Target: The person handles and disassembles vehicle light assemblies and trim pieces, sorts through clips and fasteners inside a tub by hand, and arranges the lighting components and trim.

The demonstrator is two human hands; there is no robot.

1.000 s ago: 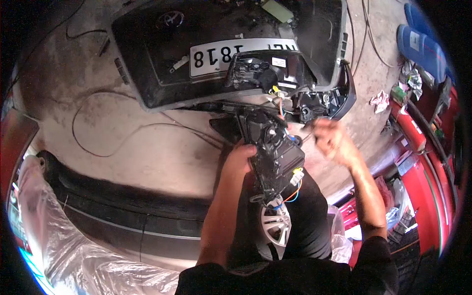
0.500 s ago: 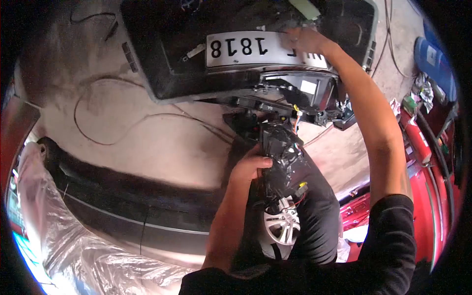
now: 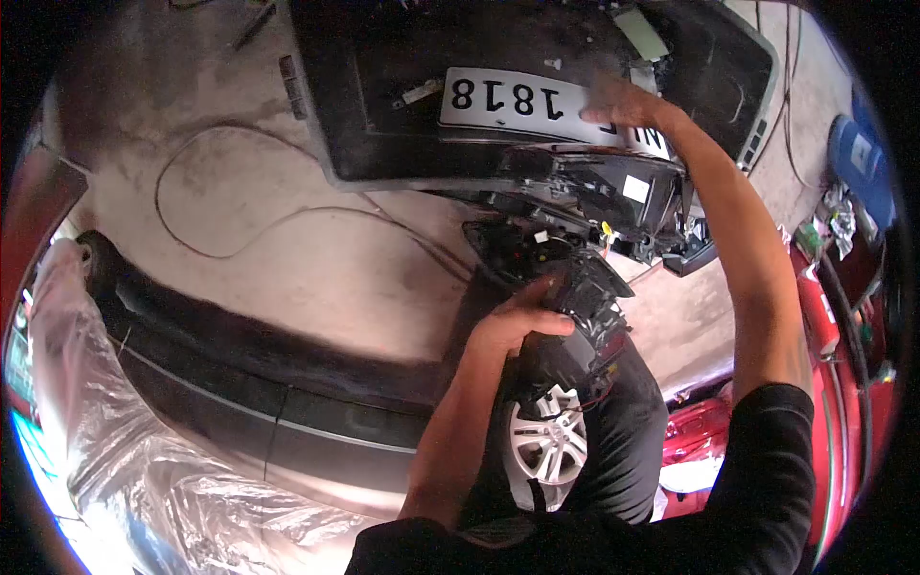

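Above my lap, my left hand (image 3: 522,321) grips a black lamp housing (image 3: 589,316) with wires on it, thumb over its face. My right hand (image 3: 628,103) reaches out over the white number plate (image 3: 517,100), near its right part; it is blurred, and anything between its fingers cannot be made out. The plate lies on a large black panel (image 3: 383,153). Between the plate and my left hand lies another black lamp part (image 3: 613,182) with a white label. A yellow connector (image 3: 607,230) shows beside it.
A dark bumper (image 3: 240,374) stretches across the lower left, beside crumpled clear plastic (image 3: 192,489). A silver wheel-shaped piece (image 3: 549,441) lies below the housing. A cable (image 3: 192,251) loops over the floor. Blue containers (image 3: 858,153) and red panels (image 3: 829,431) stand at the right.
My right hand has left the housing and reached forward over the number plate. The housing in my left hand has turned and tilted. The view has shifted, moving the panel rightward.
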